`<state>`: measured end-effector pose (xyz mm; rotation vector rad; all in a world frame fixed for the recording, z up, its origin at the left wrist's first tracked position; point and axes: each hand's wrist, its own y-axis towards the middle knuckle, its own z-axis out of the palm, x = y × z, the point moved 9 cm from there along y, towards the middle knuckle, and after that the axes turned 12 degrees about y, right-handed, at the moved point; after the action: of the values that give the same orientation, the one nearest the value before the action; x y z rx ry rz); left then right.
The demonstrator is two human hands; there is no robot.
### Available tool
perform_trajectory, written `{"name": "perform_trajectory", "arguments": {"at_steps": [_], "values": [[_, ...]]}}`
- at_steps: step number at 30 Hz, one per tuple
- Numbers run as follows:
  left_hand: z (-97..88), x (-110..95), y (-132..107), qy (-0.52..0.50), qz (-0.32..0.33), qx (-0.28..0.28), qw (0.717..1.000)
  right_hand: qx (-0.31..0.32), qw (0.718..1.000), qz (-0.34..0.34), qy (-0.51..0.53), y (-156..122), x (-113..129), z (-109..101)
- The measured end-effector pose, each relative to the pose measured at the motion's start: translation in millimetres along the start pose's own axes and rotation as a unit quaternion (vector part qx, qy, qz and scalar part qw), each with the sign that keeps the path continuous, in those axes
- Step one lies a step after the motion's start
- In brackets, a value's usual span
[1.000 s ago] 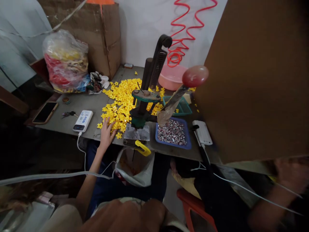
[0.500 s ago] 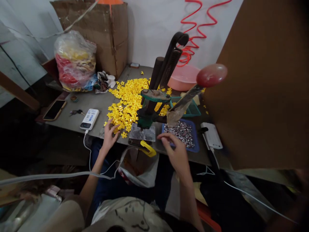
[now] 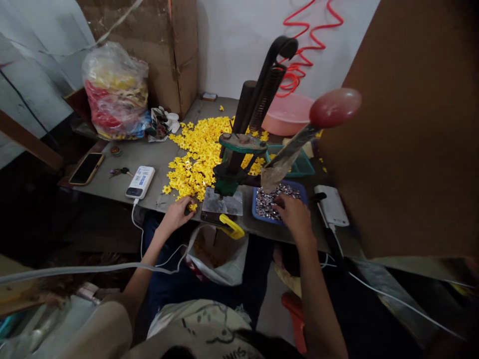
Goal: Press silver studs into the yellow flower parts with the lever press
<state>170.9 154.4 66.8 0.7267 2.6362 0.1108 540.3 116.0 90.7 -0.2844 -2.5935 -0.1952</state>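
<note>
A heap of small yellow star-shaped plastic pieces [image 3: 200, 154] covers the middle of the grey table [image 3: 112, 184]. My left hand [image 3: 175, 214] rests at the front of the heap, its fingertips at a yellow piece [image 3: 192, 206] beside the steel base plate [image 3: 222, 202]. I cannot tell whether it holds that piece. My right hand [image 3: 294, 215] reaches into a blue tray [image 3: 262, 214] of small silver and dark metal caps [image 3: 277, 202], fingers among them. A green hand press [image 3: 239, 144] with a red ball handle [image 3: 335, 107] stands between my hands.
A white plastic bag [image 3: 217, 254] hangs at the table's front edge under a yellow clamp [image 3: 232, 227]. A power bank [image 3: 140, 182], phone [image 3: 87, 168] and keys [image 3: 120, 172] lie left. A pink basin [image 3: 288, 114] stands behind the press. A brown board [image 3: 411, 124] blocks the right.
My right hand has come down from above the blue tray's edge into the caps. My left hand has moved right along the heap's front, closer to the base plate.
</note>
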Motion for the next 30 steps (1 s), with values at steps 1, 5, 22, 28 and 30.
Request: {"name": "perform_trajectory", "arguments": {"at_steps": [1, 5, 22, 28, 30], "values": [[-1.6, 3, -1, -0.007, -0.021, 0.002, 1.0, -0.006, 1.0, -0.001, 0.008, -1, 0, -1], [-14.1, 3, -10, -0.095, -0.056, -0.022, 0.994, -0.058, 0.997, 0.0, 0.051, -3, -10, -4], [21.7, -68, 2, -0.362, -0.07, 0.002, 0.93, -0.115, 0.922, 0.008, 0.37, -27, 37, -9], [7.1, -81, 12, -0.316, -0.029, -0.077, 0.945, -0.008, 0.84, -0.062, 0.539, -57, 133, 43], [8.3, -81, 12, -0.326, -0.034, -0.085, 0.941, -0.016, 0.847, -0.066, 0.528, -57, 142, 53]]}}
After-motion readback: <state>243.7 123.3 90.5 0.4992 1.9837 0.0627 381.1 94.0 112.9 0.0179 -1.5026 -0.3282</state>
